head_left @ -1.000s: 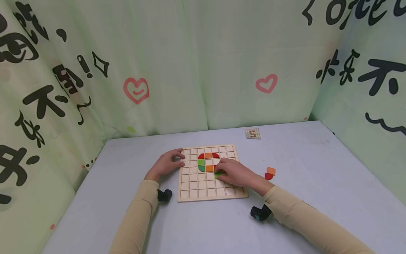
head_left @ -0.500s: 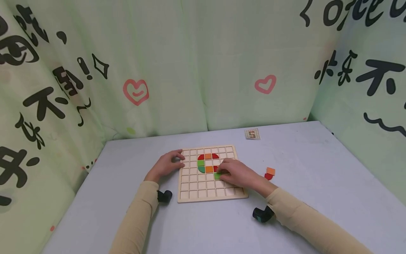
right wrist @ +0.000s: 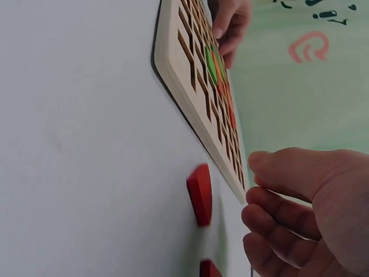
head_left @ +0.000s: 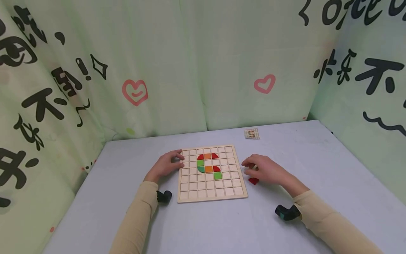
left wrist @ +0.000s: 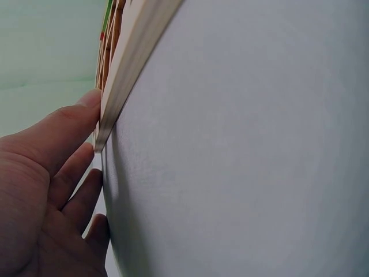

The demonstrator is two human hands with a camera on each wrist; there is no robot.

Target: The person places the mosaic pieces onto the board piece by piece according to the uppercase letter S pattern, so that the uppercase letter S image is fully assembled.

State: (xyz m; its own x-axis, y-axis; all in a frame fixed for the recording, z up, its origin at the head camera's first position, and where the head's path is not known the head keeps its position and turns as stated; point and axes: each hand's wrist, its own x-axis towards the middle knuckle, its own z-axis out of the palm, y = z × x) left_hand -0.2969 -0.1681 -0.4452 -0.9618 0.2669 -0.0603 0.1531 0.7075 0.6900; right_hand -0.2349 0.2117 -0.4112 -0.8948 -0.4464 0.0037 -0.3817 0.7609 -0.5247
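A wooden grid board (head_left: 193, 194) lies on the table. Red, orange and green pieces sit in its cells, among them a light green square (head_left: 217, 175) and a red rounded piece (head_left: 216, 169). My left hand (head_left: 165, 165) rests at the board's left edge, its thumb touching the rim in the left wrist view. Just right of the board is my right hand (head_left: 265, 170), fingers loosely bent with nothing visible between them. A loose red piece (head_left: 253, 181) lies below its fingers; the right wrist view shows part of another red piece (right wrist: 209, 269).
A small patterned card (head_left: 252, 133) lies near the table's back edge. Printed curtains (head_left: 203, 70) stand behind and at both sides. Each wrist carries a black camera, such as the right one (head_left: 287, 212).
My right hand has left the light green square and moved right, off the board. It now covers where an orange and a red piece lay. My left hand stays at the edge.
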